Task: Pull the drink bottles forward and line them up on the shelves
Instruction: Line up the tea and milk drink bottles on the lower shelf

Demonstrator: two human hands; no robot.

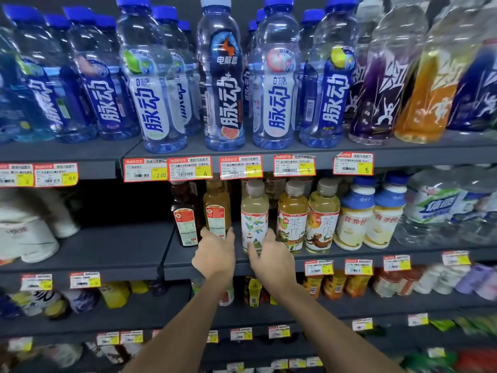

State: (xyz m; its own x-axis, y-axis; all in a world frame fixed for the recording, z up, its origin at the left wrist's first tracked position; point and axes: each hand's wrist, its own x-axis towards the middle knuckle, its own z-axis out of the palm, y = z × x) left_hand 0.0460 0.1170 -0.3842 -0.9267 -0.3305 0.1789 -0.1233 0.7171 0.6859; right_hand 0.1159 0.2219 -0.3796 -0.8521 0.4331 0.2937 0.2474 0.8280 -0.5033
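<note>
The middle shelf (134,249) under the pale bottle (254,219) holds the tea drinks, and they should make one line at its front edge. The amber bottle (217,208), just left of the pale bottle, seems to stand further back. The left grip (215,250) clasps its base. The right grip (270,251) clasps the pale bottle low, I think for sliding. This bottle holds a cloudy yellowish drink and has a white label and a grey cap.
</note>
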